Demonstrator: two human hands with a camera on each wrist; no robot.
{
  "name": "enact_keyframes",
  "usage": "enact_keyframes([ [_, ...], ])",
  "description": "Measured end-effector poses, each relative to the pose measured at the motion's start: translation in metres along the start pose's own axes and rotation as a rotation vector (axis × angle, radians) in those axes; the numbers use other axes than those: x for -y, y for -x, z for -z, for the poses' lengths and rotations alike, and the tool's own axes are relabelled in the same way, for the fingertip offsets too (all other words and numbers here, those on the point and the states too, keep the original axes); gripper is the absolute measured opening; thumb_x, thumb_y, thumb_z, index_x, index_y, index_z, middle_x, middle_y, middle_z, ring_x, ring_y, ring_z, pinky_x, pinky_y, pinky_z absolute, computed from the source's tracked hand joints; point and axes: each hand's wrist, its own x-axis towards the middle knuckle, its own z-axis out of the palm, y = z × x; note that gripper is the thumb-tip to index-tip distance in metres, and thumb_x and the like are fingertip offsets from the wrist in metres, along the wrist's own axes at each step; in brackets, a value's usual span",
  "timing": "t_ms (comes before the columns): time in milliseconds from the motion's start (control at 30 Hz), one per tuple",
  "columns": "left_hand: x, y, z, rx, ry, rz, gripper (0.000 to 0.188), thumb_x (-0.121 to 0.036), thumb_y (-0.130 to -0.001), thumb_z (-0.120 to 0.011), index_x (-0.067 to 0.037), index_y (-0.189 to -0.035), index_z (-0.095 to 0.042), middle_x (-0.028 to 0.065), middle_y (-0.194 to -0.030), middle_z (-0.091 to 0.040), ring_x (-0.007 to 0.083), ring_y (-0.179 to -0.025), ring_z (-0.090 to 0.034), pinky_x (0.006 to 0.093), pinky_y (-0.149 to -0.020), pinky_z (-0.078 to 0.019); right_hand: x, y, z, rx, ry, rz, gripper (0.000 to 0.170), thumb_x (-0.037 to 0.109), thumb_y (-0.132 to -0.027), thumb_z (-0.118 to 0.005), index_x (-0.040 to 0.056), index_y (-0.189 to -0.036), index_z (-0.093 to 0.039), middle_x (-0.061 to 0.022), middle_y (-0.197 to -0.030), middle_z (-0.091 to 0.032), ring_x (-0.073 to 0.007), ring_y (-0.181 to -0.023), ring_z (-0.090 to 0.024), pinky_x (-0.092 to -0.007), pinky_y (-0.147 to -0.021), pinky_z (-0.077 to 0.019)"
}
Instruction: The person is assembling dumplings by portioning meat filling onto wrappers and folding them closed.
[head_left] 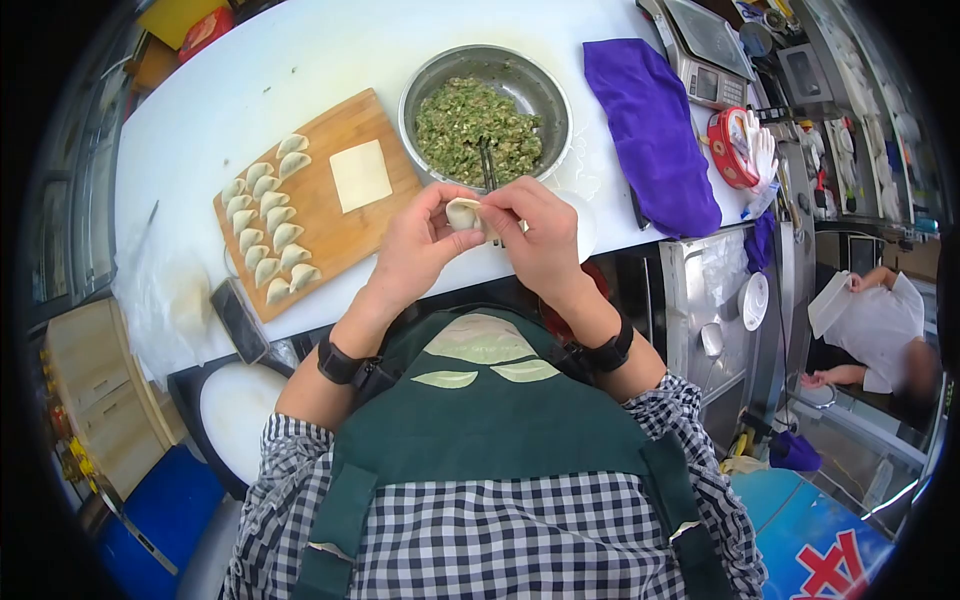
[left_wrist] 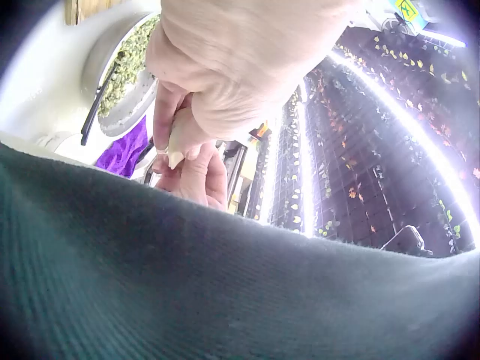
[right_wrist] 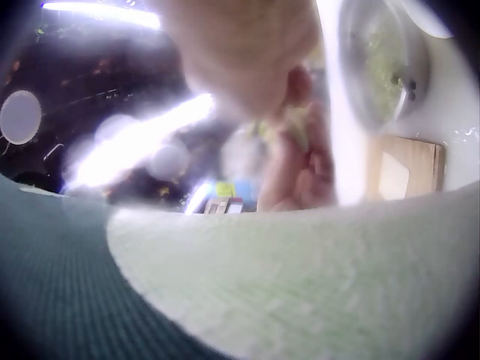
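Between both hands, just in front of the steel bowl, is a folded wonton (head_left: 463, 213) of pale dough. My left hand (head_left: 418, 240) pinches its left side with thumb and fingers. The fingers of my right hand (head_left: 543, 235) pinch the right edge of the dough. Past the hands, the bowl (head_left: 556, 105) holds green chopped filling (head_left: 465, 125), with dark chopsticks (head_left: 487, 165) standing in it. On the wooden board (head_left: 335, 245) to the left lie square wrappers (head_left: 360, 176) and rows of several finished wontons (head_left: 285, 235). The right wrist view is blurred around the fingers.
A purple cloth (head_left: 655, 140) lies right of the bowl, near a scale (head_left: 705, 60) and a red tin (head_left: 730, 150). A phone (head_left: 238, 320) and a plastic bag (head_left: 165, 310) are at the table's left front edge. Another person (head_left: 870, 325) is at far right.
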Motion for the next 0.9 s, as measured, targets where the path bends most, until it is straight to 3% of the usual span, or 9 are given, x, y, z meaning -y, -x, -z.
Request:
enact_keyframes([
  [200, 0.001, 0.006, 0.007, -0.046, 0.003, 0.001, 0.037, 0.001, -0.086, -0.068, 0.002, -0.119, -0.051, 0.0065, -0.106, -0.061, 0.0110, -0.097, -0.061, 0.0264, -0.086, -0.0540, 0.009, -0.008, -0.010, -0.002, -0.032, 0.025, 0.016, 0.002, -0.078, -0.071, 0.0018, -0.093, -0.067, -0.0104, -0.080, -0.058, -0.0263, -0.070, -0.059, -0.0347, -0.058, -0.0471],
  [300, -0.001, 0.008, 0.007, -0.061, -0.085, -0.049, 0.038, 0.000, -0.085, -0.069, 0.002, -0.119, -0.052, 0.0054, -0.105, -0.061, 0.0094, -0.093, -0.061, 0.0233, -0.080, -0.0531, 0.007, -0.013, -0.018, 0.056, 0.053, 0.173, 0.020, 0.002, -0.075, -0.071, 0.0033, -0.094, -0.067, -0.0099, -0.082, -0.058, -0.0273, -0.074, -0.058, -0.0357, -0.061, -0.0467],
  [367, -0.004, 0.010, 0.011, -0.040, -0.326, 0.079, 0.038, 0.000, -0.085, -0.070, 0.002, -0.118, -0.053, 0.0044, -0.104, -0.061, 0.0087, -0.092, -0.060, 0.0221, -0.076, -0.0519, 0.002, -0.013, -0.022, 0.053, 0.133, 0.247, 0.021, 0.002, -0.073, -0.071, 0.0046, -0.093, -0.067, -0.0089, -0.081, -0.057, -0.0279, -0.076, -0.056, -0.0365, -0.062, -0.0459],
  [500, -0.005, 0.013, 0.014, -0.056, -0.371, 0.116, 0.037, 0.000, -0.084, -0.071, 0.002, -0.117, -0.053, 0.0041, -0.104, -0.061, 0.0090, -0.094, -0.060, 0.0231, -0.080, -0.0527, 0.002, -0.011, -0.027, 0.068, 0.070, 0.214, 0.016, 0.003, -0.075, -0.071, 0.0033, -0.091, -0.066, -0.0095, -0.082, -0.057, -0.0271, -0.076, -0.057, -0.0360, -0.061, -0.0457],
  [567, 0.008, 0.015, 0.017, -0.115, 0.028, -0.007, 0.033, 0.000, -0.085, -0.069, 0.002, -0.114, -0.053, 0.0066, -0.101, -0.064, 0.0115, -0.094, -0.063, 0.0257, -0.084, -0.0538, 0.004, -0.009, -0.027, 0.053, -0.017, 0.061, 0.011, 0.004, -0.079, -0.070, 0.0022, -0.088, -0.065, -0.0103, -0.080, -0.057, -0.0267, -0.072, -0.058, -0.0354, -0.060, -0.0455],
  [767, 0.011, 0.017, 0.026, -0.166, 0.009, -0.012, 0.035, 0.001, -0.084, -0.069, 0.002, -0.115, -0.052, 0.0094, -0.105, -0.063, 0.0134, -0.097, -0.063, 0.0280, -0.086, -0.0551, 0.003, 0.001, -0.027, 0.144, -0.068, -0.096, 0.004, 0.003, -0.085, -0.065, 0.0023, -0.088, -0.064, -0.0110, -0.075, -0.057, -0.0270, -0.066, -0.058, -0.0353, -0.058, -0.0454],
  [900, 0.012, 0.020, 0.028, -0.213, 0.060, 0.006, 0.037, 0.002, -0.084, -0.069, 0.002, -0.116, -0.051, 0.0099, -0.105, -0.063, 0.0143, -0.098, -0.062, 0.0299, -0.085, -0.0562, -0.001, 0.000, -0.038, 0.141, -0.012, 0.001, 0.004, 0.002, -0.085, -0.064, 0.0015, -0.089, -0.064, -0.0121, -0.076, -0.057, -0.0276, -0.067, -0.058, -0.0352, -0.059, -0.0457],
])
